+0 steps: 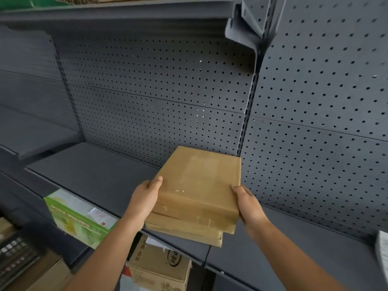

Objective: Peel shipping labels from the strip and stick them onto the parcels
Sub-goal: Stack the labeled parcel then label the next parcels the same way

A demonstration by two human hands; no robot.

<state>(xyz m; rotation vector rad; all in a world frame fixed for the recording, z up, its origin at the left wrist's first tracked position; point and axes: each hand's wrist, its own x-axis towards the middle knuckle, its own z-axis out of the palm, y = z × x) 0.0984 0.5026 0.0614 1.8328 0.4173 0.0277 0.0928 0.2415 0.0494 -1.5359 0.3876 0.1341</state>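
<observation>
Brown cardboard parcels [197, 181], several flat boxes piled slightly askew, carried low in the view at about 5 o'clock from its centre, over the front edge of a dark grey metal shelf [94, 171]; touching it or just lifted clear, impossible to tell. Clamped from both sides: left hand [144, 198] at the stack's 9 o'clock, right hand [247, 202] at its 3 o'clock, each thumb hooked over the top box's edge, the other fingers curled out of sight underneath, so closed firmly around the pile and holding nothing else. Gripped this way probably to keep the loose boxes squeezed together and level while handled as one load. Top face bare, no label on it visible, and no label strip anywhere in view, so likely a fetching or staging step, with peeling and sticking not yet begun. Behind, at 12 o'clock, a grey perforated back panel [157, 91], with an upper shelf [105, 15] overhead. Down at 8 o'clock from the stack, a green printed box [71, 215] on a lower level, a small white slip on its top. Directly below at 6 o'clock, a printed cardboard carton [155, 267]. Far out at 4 o'clock, against the frame edge, something white [382, 250], too cropped to name.
</observation>
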